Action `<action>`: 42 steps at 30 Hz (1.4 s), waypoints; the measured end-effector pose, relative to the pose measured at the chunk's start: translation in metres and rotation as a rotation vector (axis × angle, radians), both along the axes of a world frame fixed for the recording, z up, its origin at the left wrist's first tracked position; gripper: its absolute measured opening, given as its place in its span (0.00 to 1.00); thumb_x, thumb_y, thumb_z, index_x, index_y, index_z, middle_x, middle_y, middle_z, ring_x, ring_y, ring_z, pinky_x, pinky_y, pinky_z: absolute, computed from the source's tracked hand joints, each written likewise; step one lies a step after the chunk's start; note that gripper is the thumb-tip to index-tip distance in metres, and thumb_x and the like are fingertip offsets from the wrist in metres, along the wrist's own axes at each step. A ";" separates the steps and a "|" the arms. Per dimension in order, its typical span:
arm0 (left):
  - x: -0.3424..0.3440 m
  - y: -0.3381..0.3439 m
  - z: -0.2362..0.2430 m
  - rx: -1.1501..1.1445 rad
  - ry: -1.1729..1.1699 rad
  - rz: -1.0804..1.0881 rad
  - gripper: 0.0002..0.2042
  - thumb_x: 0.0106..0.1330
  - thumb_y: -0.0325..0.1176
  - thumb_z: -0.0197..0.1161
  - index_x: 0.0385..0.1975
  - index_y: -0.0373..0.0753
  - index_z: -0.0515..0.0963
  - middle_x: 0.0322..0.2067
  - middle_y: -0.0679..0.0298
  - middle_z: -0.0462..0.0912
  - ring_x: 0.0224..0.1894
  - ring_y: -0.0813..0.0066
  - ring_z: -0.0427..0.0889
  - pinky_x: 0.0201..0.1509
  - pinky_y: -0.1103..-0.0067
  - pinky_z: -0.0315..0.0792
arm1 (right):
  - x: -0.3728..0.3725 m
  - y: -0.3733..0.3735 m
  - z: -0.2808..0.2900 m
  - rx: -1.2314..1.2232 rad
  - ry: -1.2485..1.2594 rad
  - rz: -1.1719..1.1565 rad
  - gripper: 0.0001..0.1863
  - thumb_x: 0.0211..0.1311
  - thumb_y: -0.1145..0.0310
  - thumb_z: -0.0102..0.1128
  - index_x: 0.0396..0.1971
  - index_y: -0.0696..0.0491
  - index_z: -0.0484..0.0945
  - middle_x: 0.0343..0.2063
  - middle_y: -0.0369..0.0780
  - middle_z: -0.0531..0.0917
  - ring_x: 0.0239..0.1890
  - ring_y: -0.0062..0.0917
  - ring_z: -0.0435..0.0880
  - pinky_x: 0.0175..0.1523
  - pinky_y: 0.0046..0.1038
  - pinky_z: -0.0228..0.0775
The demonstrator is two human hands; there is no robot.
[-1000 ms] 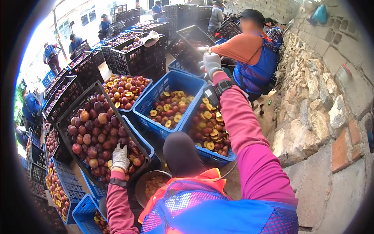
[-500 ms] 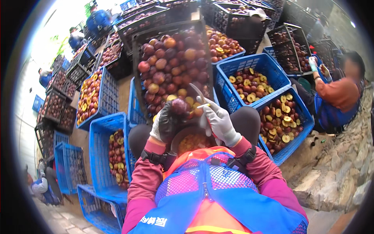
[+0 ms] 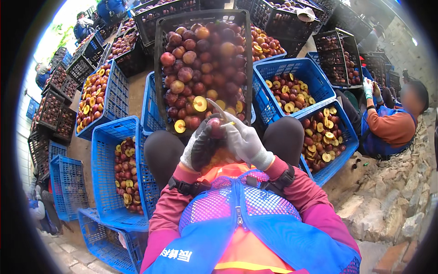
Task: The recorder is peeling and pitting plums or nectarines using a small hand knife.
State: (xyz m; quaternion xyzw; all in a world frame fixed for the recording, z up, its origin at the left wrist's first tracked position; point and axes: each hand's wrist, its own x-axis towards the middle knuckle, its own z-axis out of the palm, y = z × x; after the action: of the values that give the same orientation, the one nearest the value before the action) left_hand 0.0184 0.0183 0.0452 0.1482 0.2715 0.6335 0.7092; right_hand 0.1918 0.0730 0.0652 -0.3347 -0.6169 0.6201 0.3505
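My left hand point(image 3: 197, 148), in a dark-and-grey glove, is closed around a dark red plum point(image 3: 216, 128) above my lap. My right hand point(image 3: 247, 143), in a pale grey glove, grips a knife with a curved blade point(image 3: 216, 108). The blade's lower part is at the plum; whether it has cut in is too small to tell. Just beyond both hands a black crate point(image 3: 158, 68) full of whole plums tilts toward me. Cut plum halves point(image 3: 200, 103) with yellow flesh lie at its near end. Yellowish pieces point(image 3: 222, 157) show below my hands, partly hidden.
Blue crates with halved plums stand on my left point(image 3: 95, 171) and right point(image 3: 260, 98). Stacked black crates point(image 3: 269, 23) of plums fill the far side. A co-worker point(image 3: 388, 125) sits at the right, beside rough stones point(image 3: 383, 205). Another blue crate point(image 3: 84, 230) lies lower left.
My hands have come together, bringing the plum and knife into contact. The cut halves at the crate's near end show more plainly. The whole view has shifted slightly.
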 end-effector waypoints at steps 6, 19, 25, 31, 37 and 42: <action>-0.026 -0.002 -0.020 0.128 0.486 -0.074 0.20 0.84 0.48 0.64 0.60 0.38 0.82 0.45 0.70 0.85 0.45 0.78 0.82 0.52 0.76 0.78 | -0.013 0.005 -0.032 0.497 -0.395 -0.153 0.23 0.87 0.63 0.54 0.72 0.59 0.75 0.23 0.49 0.84 0.22 0.38 0.87 0.32 0.39 0.79; 0.019 0.025 -0.059 0.076 0.354 -0.060 0.19 0.81 0.46 0.69 0.59 0.38 0.84 0.45 0.70 0.87 0.41 0.81 0.85 0.44 0.80 0.79 | 0.001 0.024 -0.056 0.214 -0.613 -0.101 0.16 0.85 0.60 0.51 0.54 0.58 0.79 0.38 0.61 0.88 0.43 0.61 0.87 0.49 0.58 0.78; 0.007 0.027 -0.072 0.164 1.131 0.219 0.22 0.78 0.40 0.72 0.64 0.33 0.80 0.49 0.65 0.88 0.49 0.72 0.88 0.55 0.72 0.83 | 0.015 0.047 -0.061 0.568 -0.798 -0.086 0.15 0.80 0.61 0.56 0.59 0.50 0.74 0.27 0.51 0.87 0.29 0.52 0.88 0.34 0.53 0.78; -0.023 0.013 -0.014 0.192 0.787 0.241 0.24 0.76 0.35 0.73 0.69 0.37 0.77 0.57 0.64 0.86 0.58 0.71 0.85 0.65 0.71 0.82 | 0.031 0.038 -0.056 0.768 -0.644 -0.113 0.21 0.78 0.65 0.61 0.67 0.49 0.75 0.27 0.44 0.88 0.28 0.44 0.90 0.31 0.44 0.80; -0.027 0.007 -0.023 0.099 0.023 0.136 0.23 0.80 0.32 0.66 0.72 0.37 0.73 0.63 0.54 0.84 0.63 0.57 0.86 0.70 0.61 0.83 | 0.015 0.008 -0.027 0.686 -0.234 -0.070 0.23 0.75 0.69 0.67 0.67 0.51 0.78 0.28 0.45 0.87 0.27 0.41 0.89 0.34 0.39 0.81; -0.026 0.005 -0.030 0.132 0.071 0.101 0.23 0.81 0.29 0.65 0.73 0.34 0.73 0.63 0.59 0.84 0.64 0.66 0.84 0.76 0.67 0.75 | 0.021 0.000 -0.042 0.739 -0.328 -0.070 0.21 0.76 0.67 0.67 0.65 0.51 0.79 0.26 0.47 0.86 0.25 0.44 0.88 0.32 0.43 0.80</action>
State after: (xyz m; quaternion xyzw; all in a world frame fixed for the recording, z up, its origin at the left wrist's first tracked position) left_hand -0.0081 0.0235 0.0149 0.2032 0.2611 0.6792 0.6552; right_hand 0.2130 0.0730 0.0227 -0.3016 -0.8343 0.2826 0.3649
